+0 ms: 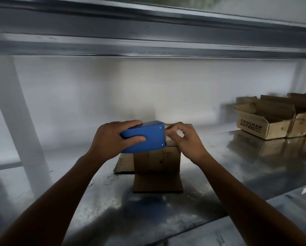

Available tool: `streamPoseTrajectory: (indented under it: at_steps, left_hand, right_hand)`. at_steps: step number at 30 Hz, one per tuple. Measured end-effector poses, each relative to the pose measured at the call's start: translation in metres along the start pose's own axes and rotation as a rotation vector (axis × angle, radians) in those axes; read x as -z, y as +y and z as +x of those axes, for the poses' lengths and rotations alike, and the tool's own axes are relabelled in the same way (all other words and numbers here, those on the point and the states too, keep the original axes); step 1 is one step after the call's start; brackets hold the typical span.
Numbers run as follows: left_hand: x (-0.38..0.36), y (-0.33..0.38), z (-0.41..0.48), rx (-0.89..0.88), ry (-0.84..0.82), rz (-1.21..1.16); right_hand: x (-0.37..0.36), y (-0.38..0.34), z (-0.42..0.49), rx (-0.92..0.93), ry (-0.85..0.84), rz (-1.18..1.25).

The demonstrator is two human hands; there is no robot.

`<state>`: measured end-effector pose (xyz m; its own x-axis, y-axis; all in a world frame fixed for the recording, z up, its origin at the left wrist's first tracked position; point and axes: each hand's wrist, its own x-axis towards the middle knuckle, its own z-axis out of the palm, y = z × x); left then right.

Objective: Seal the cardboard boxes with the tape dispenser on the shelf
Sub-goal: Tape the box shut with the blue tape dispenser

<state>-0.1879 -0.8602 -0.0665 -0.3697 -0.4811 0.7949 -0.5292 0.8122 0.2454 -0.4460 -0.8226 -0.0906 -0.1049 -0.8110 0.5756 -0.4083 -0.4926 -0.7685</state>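
A small cardboard box stands on a metal shelf, with open boxes well to its right. Just above it, the left hand grips a blue tape dispenser while the right hand pinches the tape end.

"COOLMAN NOTE" in black on the open cardboard box at right
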Motion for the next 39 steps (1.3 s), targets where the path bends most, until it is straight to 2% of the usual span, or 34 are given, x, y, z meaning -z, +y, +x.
streamPoseTrajectory:
  at_steps: [5,11,24,29,32,37,39]
  left_hand:
    - [0.009,0.010,0.000,-0.034,0.035,-0.015]
    - [0.021,0.013,-0.002,-0.078,0.082,-0.007]
    - [0.024,0.025,0.005,-0.039,-0.024,-0.013]
    - [0.058,0.007,0.001,0.024,0.004,-0.015]
    - [0.069,0.006,0.000,0.023,-0.056,-0.003]
    - [0.089,-0.014,-0.011,0.105,-0.102,0.041]
    - [0.098,-0.021,-0.017,0.119,-0.091,0.079]
  right_hand:
    - [0.005,-0.015,-0.017,0.061,0.018,-0.112]
    - [-0.003,-0.036,-0.032,0.076,0.015,-0.039]
    - [0.016,-0.050,-0.044,0.067,0.022,-0.005]
    - [0.041,-0.043,-0.053,-0.020,0.060,0.080]
    - [0.033,-0.040,-0.055,-0.103,0.052,0.107]
    - [0.044,-0.031,-0.057,-0.250,0.137,0.159]
    - [0.046,-0.028,-0.059,-0.278,0.095,0.136]
